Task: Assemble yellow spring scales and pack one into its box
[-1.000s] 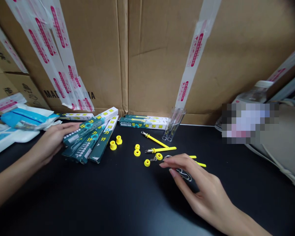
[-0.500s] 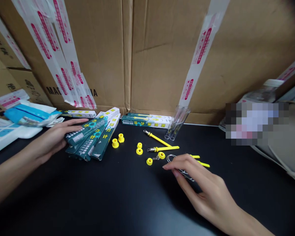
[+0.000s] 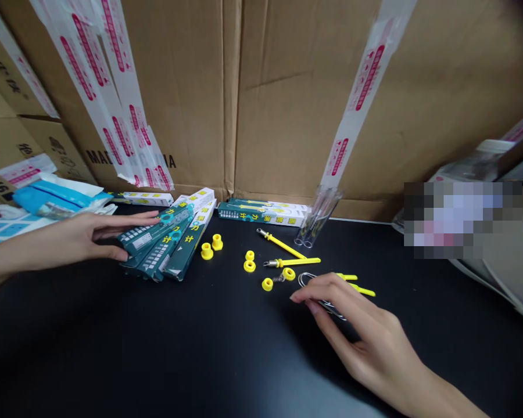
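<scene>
My left hand (image 3: 100, 235) rests on the left end of a fanned pile of green and white boxes (image 3: 174, 235), its fingers apart along the top box and the thumb at its near edge. My right hand (image 3: 353, 325) hovers over metal hooks (image 3: 305, 278), fingers apart and curved; they partly hide the hooks, and no grip shows. Left of it lie yellow caps (image 3: 267, 284) with a small spring (image 3: 279, 278). Behind are two yellow rods with metal ends (image 3: 294, 262). More yellow rod ends (image 3: 362, 289) stick out beyond my right hand.
Clear tubes (image 3: 318, 217) lean near the cardboard wall (image 3: 287, 116), beside another flat box (image 3: 261, 213). Two yellow caps (image 3: 207, 251) sit right of the pile. A blue packet (image 3: 54, 194) is at far left, a bottle (image 3: 470, 165) and a pale bag (image 3: 501, 232) at right.
My left hand has moved up and turned, and its thumb now shows at the near edge of the top box. The view has shifted slightly. My right hand keeps nearly the same pose.
</scene>
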The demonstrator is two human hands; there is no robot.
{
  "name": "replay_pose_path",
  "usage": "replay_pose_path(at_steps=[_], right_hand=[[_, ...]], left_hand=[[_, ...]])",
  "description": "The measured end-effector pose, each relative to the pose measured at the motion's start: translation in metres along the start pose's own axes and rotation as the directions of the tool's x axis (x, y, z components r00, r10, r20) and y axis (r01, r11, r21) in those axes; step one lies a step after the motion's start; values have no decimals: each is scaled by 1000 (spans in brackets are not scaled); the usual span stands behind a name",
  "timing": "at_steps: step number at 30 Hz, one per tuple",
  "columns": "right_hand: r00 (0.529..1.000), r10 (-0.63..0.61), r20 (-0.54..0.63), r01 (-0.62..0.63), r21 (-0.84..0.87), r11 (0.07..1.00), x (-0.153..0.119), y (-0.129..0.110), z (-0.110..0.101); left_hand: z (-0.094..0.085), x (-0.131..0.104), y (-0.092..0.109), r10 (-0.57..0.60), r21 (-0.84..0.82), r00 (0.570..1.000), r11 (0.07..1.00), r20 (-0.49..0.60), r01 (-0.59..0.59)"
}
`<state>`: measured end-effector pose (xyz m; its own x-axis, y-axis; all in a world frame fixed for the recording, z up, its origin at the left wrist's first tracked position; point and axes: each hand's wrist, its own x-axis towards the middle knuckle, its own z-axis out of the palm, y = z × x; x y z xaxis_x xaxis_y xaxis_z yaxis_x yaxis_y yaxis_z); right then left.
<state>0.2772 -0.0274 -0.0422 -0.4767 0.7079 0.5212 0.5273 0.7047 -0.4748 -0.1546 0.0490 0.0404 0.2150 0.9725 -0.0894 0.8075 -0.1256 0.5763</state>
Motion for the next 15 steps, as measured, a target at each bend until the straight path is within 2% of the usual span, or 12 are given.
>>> replay_pose_path(at_steps=[2,4,9,12,13,15], right_hand=[[1000,4,6,-4,9,1000,0,0,1],[1000,6,7,-7,19,1000,0,1,1],[1000,1,5,-1,34,999,0,2,2],[1000,7,5,-7,39,999,0,2,2],[1000,9,5,-9,39,999,1,3,2],[1000,9,4,-9,40,999,1,2,2]], left_hand=[[0,1,-4,36,100,999,994,0,-36],[0,1,-10,125,195,992,973,4,-124],[12,-4,-24,322,398,947,869,-5,-294],[30,-14,-26,458,443,873,825,-165,-349],[36,-17,-26,507,461,831,808,-228,-366],[46,-22,-26,550,495,789,784,-274,-375]])
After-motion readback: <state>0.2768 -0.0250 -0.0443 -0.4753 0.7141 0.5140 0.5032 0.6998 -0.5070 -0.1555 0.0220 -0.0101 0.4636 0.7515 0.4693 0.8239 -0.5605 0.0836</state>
